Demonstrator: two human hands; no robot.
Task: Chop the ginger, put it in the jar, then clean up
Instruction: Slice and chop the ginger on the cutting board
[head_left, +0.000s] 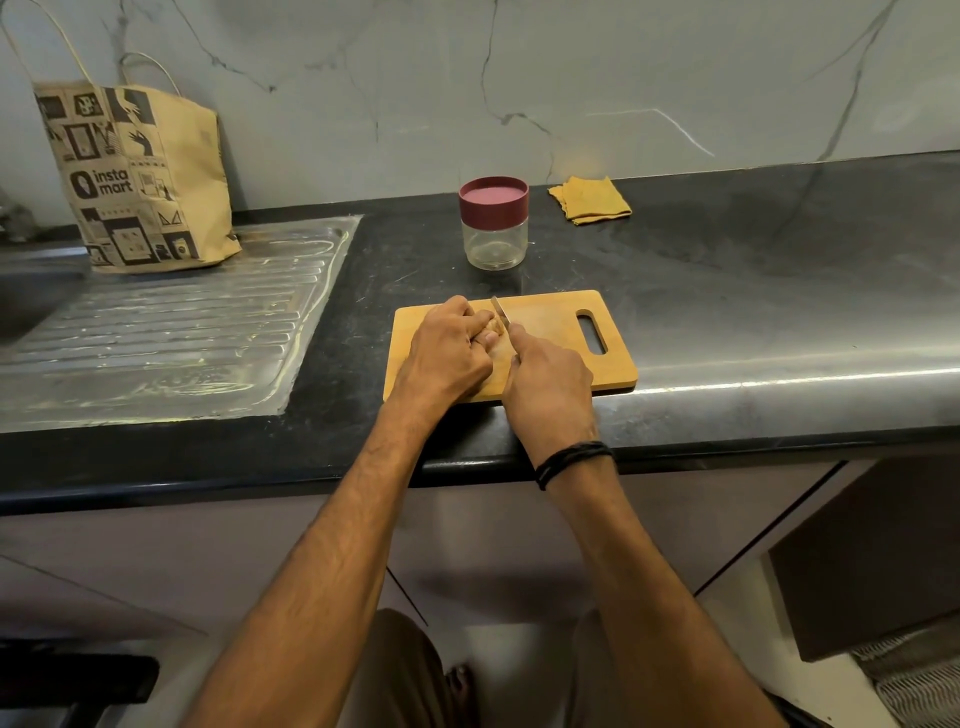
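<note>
On the black tabletop (675, 291), the left hand (447, 348) pins the ginger (493, 325) on the cutting board (550, 332) while the right hand (545, 384) grips the knife (501, 312), so chopping is underway and next needs careful slices.

- The jar (494, 239) is showing a maroon lid (493, 200) over clear sides.
- The cutting board (561, 332) is glowing honey-tan.
- The cloth (590, 199) is showing mustard yellow.
- The paper bag (140, 176) is showing brown with black prints.
- The desk (727, 270) is gleaming black.

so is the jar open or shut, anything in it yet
Shut and empty. The maroon lid sits on the jar, and its clear body shows nothing inside. It stands upright behind the cutting board.
</note>
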